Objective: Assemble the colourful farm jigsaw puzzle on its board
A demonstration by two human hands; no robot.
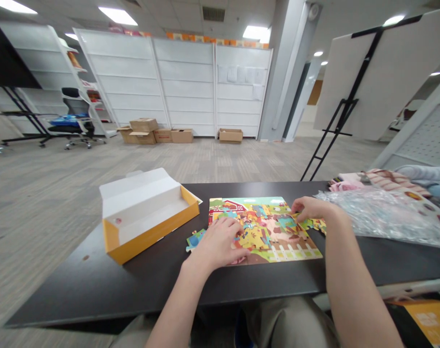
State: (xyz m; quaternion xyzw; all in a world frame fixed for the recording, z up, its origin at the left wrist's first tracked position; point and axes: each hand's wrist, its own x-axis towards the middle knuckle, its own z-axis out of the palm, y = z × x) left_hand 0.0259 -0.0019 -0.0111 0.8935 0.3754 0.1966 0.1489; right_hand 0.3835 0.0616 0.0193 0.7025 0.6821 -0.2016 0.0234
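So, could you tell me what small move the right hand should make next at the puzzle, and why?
Probably ease the loose green-yellow puzzle pieces under the right hand leftward into the colourful farm jigsaw puzzle: they lie just beyond its right edge, while the left hand steadies it.

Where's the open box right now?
In the head view, the box sits on the table, left of the puzzle and the left hand.

Open box (147, 215) blocks left of puzzle (274, 241); plastic wrap (382, 215) crowds right, possibly touching; table (96, 285) front bare.
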